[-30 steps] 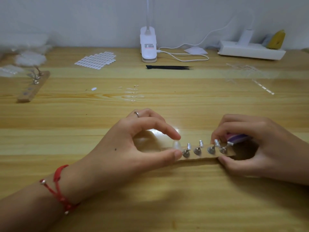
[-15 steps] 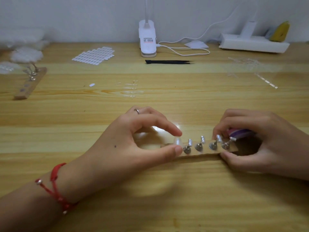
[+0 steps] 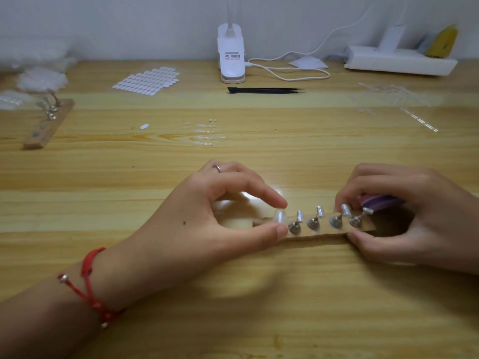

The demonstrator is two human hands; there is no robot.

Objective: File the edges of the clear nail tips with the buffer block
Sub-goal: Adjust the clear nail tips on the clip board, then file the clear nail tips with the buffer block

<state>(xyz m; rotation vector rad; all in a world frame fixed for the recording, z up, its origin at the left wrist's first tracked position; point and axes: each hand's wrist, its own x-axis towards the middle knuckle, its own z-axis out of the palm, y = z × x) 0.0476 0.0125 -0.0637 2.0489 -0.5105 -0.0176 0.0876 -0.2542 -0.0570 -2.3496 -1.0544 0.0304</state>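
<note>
A wooden holder strip (image 3: 321,233) with several small metal stands lies on the desk between my hands. A clear nail tip (image 3: 280,216) sits on its leftmost stand. My left hand (image 3: 207,218) pinches that end, forefinger above the tip and thumb against the strip's near edge. My right hand (image 3: 404,216) grips the strip's right end with thumb and fingers, and the pink-and-purple buffer block (image 3: 381,200) is tucked under its fingers, mostly hidden.
A second wooden holder (image 3: 49,123) lies far left. Loose clear nail tips (image 3: 207,133) sit mid-desk, a sheet of white tabs (image 3: 147,80) behind them. Black tweezers (image 3: 264,90), a white clip lamp (image 3: 232,58), its cable and a power strip (image 3: 399,62) line the back.
Both hands and the strip stay in place on the desk. Only the camera view shifts slightly.
</note>
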